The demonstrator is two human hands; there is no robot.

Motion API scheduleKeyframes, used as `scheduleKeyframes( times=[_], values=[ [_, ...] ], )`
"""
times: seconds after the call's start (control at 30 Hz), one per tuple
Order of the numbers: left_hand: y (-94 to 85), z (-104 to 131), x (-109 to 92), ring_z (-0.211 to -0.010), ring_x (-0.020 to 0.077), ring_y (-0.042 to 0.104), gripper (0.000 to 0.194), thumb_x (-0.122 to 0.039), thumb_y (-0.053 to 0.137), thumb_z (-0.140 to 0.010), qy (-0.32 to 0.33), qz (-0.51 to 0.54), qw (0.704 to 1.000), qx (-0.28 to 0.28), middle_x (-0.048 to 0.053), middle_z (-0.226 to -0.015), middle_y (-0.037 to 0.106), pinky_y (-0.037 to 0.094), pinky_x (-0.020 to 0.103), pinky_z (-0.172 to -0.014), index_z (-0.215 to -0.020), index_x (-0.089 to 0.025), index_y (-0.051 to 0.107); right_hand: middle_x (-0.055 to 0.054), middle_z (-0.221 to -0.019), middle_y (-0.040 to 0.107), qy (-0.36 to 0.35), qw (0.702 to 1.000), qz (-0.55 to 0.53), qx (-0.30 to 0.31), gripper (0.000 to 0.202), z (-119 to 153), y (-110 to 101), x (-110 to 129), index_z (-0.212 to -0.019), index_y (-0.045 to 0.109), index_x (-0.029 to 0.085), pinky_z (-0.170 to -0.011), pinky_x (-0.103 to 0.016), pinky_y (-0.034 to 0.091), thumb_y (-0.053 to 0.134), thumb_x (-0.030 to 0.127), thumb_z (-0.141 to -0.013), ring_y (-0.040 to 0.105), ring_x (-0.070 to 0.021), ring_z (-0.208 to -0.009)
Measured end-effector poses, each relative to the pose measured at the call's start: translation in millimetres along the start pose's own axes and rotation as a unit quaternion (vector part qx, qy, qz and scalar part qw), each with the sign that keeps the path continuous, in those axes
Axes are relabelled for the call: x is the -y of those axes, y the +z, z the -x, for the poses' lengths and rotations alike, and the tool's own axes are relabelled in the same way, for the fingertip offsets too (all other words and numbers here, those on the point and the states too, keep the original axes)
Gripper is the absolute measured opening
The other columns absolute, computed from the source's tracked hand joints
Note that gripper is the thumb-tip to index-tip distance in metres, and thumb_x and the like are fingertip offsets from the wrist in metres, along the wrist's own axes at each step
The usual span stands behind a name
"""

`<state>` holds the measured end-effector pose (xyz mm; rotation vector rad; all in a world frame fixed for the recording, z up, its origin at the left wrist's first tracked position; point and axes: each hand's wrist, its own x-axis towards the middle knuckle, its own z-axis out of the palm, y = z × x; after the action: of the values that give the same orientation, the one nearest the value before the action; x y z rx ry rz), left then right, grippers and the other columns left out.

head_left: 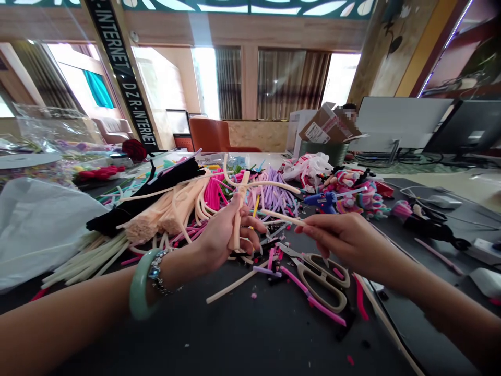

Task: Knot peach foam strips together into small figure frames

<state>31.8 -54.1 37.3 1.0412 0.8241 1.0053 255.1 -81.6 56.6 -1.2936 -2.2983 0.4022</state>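
My left hand (213, 237) is closed around a cream pipe cleaner piece (243, 183), a short upright bundle with long strands curving up and off to the right. One cream strand (281, 215) stretches across to my right hand (348, 237), whose thumb and fingers pinch its end. Beneath my right hand, scissors (326, 300) with beige handles lie on the dark table, blades partly apart. Beyond that hand rests a blue glue gun (320, 200). Cut pink and purple pipe cleaner scraps (291, 279) are scattered between the hands, and a loose cream piece (230, 290) lies below my left hand.
Bundles of cream (151, 216), black (105, 216) and purple (274, 190) pipe cleaners crowd the table's middle and left. A white plastic bag (39, 224) lies far left. Colourful fuzzy pieces (352, 183), cables and chargers occupy the right. Behind stand a cardboard box (326, 125) and monitors (405, 122).
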Motion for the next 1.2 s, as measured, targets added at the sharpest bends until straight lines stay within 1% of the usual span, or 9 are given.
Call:
scheduleKeyframes(
  times=[0.17, 0.3, 0.43, 0.53, 0.73, 0.9, 1.0, 1.1, 1.2],
  values=[
    [-1.0, -7, 7, -0.050, 0.0139, 0.062, 0.022, -0.026, 0.035, -0.092, 0.066, -0.027, 0.996, -0.054, 0.006, -0.070, 0.066, 0.047, 0.022, -0.046, -0.075, -0.015, 0.044, 0.005, -0.047, 0.054, -0.026, 0.993, 0.075, -0.082, 0.035, 0, 5, -4, -0.068, 0.062, 0.018, -0.044, -0.019, 0.031, 0.042, 0.035, -0.091, 0.044, -0.0061, -0.041],
    [7.1, -14, 13, -0.053, 0.0119, 0.063, 0.012, -0.021, 0.040, -0.091, 0.101, -0.029, 0.993, -0.045, 0.003, -0.069, 0.065, 0.050, 0.023, -0.052, -0.085, -0.014, 0.048, 0.002, -0.064, 0.068, -0.067, 0.981, 0.122, -0.134, 0.027, 4, 16, 0, -0.094, 0.069, 0.019, -0.050, -0.020, 0.040, 0.043, 0.026, -0.090, 0.057, -0.0094, -0.050],
    [13.3, -22, 21, -0.035, 0.0049, 0.042, 0.010, -0.023, 0.043, -0.089, 0.108, -0.028, 0.994, -0.024, -0.004, -0.056, 0.052, 0.032, 0.016, -0.035, -0.081, -0.017, 0.046, -0.003, -0.081, 0.074, -0.108, 0.969, 0.149, -0.167, 0.034, 8, 23, 3, -0.116, 0.062, 0.015, -0.056, -0.021, 0.047, 0.043, 0.019, -0.089, 0.067, -0.0129, -0.062],
    [16.5, -26, 27, -0.036, 0.0034, 0.032, 0.013, -0.024, 0.045, -0.087, 0.101, -0.023, 0.994, -0.021, -0.006, -0.053, 0.043, 0.028, 0.015, -0.036, -0.076, -0.017, 0.044, -0.004, -0.085, 0.074, -0.121, 0.957, 0.187, -0.189, 0.036, 10, 25, 1, -0.121, 0.059, 0.014, -0.057, -0.023, 0.049, 0.043, 0.017, -0.089, 0.068, -0.0150, -0.064],
    [22.3, -28, 30, -0.038, 0.0029, 0.026, 0.022, -0.034, 0.042, -0.090, 0.113, -0.011, 0.994, -0.003, -0.007, -0.052, 0.036, 0.023, 0.015, -0.038, -0.077, -0.016, 0.048, 0.000, -0.065, 0.067, -0.130, 0.922, 0.293, -0.218, 0.041, 11, 28, -8, -0.129, 0.052, 0.016, -0.049, -0.026, 0.042, 0.044, 0.016, -0.088, 0.057, -0.0129, -0.046],
    [25.1, -30, 33, -0.039, 0.0035, 0.026, 0.042, -0.047, 0.029, -0.092, 0.129, -0.028, 0.991, -0.018, -0.006, -0.050, 0.034, 0.026, 0.015, -0.040, -0.078, -0.015, 0.053, 0.005, -0.052, 0.054, -0.176, 0.873, 0.377, -0.254, 0.055, 11, 33, -9, -0.135, 0.044, 0.020, -0.047, -0.028, 0.030, 0.046, 0.009, -0.082, 0.046, -0.0111, -0.042],
    [23.8, -31, 36, -0.043, 0.0034, 0.028, 0.035, -0.043, 0.037, -0.091, 0.144, -0.042, 0.988, -0.023, -0.006, -0.053, 0.036, 0.026, 0.014, -0.041, -0.078, -0.016, 0.053, 0.006, -0.050, 0.049, -0.197, 0.855, 0.408, -0.252, 0.056, 10, 35, -6, -0.134, 0.046, 0.018, -0.048, -0.030, 0.026, 0.047, 0.006, -0.079, 0.040, -0.0106, -0.040],
    [21.2, -31, 38, -0.042, 0.0029, 0.032, 0.027, -0.039, 0.044, -0.089, 0.160, -0.044, 0.986, -0.012, -0.005, -0.058, 0.042, 0.024, 0.014, -0.040, -0.076, -0.016, 0.050, 0.004, -0.053, 0.052, -0.207, 0.852, 0.418, -0.240, 0.052, 10, 37, -4, -0.130, 0.051, 0.016, -0.050, -0.030, 0.026, 0.048, 0.005, -0.079, 0.040, -0.0103, -0.041],
    [19.9, -30, 37, -0.043, 0.0040, 0.041, 0.025, -0.036, 0.046, -0.088, 0.180, -0.040, 0.983, 0.003, -0.003, -0.063, 0.050, 0.030, 0.016, -0.042, -0.074, -0.016, 0.049, 0.004, -0.055, 0.053, -0.206, 0.848, 0.428, -0.235, 0.051, 10, 40, -5, -0.130, 0.051, 0.015, -0.051, -0.031, 0.026, 0.048, 0.005, -0.080, 0.041, -0.0105, -0.043]
  ],
)
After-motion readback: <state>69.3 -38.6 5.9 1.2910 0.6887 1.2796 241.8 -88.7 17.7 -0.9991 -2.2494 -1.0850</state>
